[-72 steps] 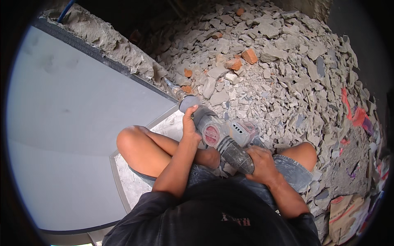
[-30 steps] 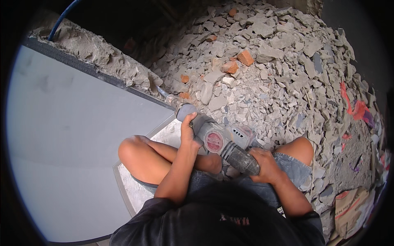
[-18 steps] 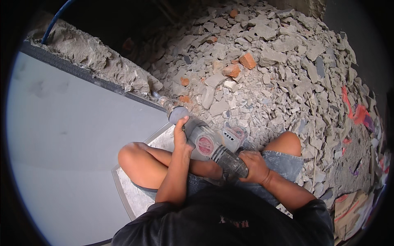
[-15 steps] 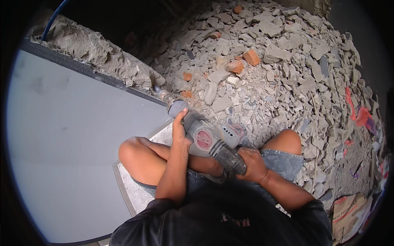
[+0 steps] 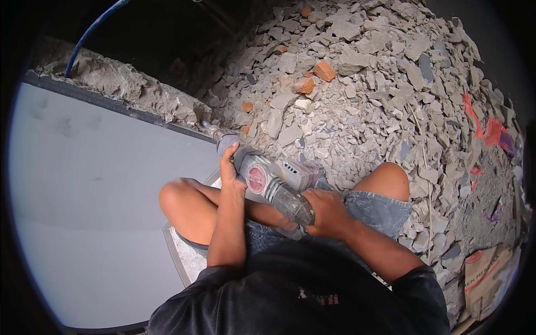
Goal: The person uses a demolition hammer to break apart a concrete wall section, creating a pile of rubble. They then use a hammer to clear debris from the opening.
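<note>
A dusty grey demolition hammer [image 5: 287,204] with a round red cap lies across my lap, pointing up and to the left. Its front end is gripped by my left hand [image 5: 230,170], the thumb along the collar. My right hand [image 5: 326,213] is closed on the rear of the hammer, at the handle, with the fingers partly hidden. The metal bit [image 5: 215,132] meets the right end of a broken, rough concrete edge [image 5: 156,96]; its very tip is hard to make out there.
Grey rubble [image 5: 357,100] with several orange brick pieces [image 5: 324,71] heaps ahead and to the right. A smooth grey panel [image 5: 106,195] spans the left. A blue hose [image 5: 89,34] arcs over the concrete. Red plastic scraps [image 5: 492,132] and a brown paper bag [image 5: 484,279] lie at the right.
The hammer and both hands have shifted slightly left and up in the view, along with the surroundings. My grip stays the same, and more of the blue hose shows.
</note>
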Demonstrator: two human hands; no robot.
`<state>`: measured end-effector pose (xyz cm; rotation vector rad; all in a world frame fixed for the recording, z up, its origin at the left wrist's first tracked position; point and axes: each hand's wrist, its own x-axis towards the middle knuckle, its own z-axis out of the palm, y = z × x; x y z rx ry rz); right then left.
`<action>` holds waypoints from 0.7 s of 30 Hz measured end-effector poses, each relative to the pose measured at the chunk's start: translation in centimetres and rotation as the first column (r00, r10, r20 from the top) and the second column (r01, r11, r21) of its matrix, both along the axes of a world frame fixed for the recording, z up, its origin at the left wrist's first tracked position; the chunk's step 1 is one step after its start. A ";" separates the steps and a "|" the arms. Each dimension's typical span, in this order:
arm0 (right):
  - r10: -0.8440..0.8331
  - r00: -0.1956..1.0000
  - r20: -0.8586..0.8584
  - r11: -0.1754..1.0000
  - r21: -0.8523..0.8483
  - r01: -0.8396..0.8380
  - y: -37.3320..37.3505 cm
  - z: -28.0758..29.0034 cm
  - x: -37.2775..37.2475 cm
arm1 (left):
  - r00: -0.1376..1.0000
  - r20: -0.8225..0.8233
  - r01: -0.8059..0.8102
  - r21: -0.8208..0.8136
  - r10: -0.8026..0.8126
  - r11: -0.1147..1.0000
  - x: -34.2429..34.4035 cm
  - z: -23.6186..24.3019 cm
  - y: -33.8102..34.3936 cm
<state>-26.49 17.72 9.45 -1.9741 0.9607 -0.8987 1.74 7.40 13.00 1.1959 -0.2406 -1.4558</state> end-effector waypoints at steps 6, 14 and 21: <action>0.006 1.000 -0.015 0.994 -0.109 -0.008 0.7 1.5 2.3 | 0.999 0.037 -0.027 0.023 0.026 0.999 2.1 -0.1 0.3; 0.059 0.990 -0.126 0.979 0.203 -0.032 -4.9 2.7 12.5 | 0.991 0.137 -0.018 0.114 0.002 0.993 12.1 -3.7 -8.7; -0.055 0.990 -0.129 0.964 0.251 0.086 -7.1 2.0 13.6 | 0.998 -0.041 0.047 0.084 -0.043 0.995 12.2 -8.2 -10.9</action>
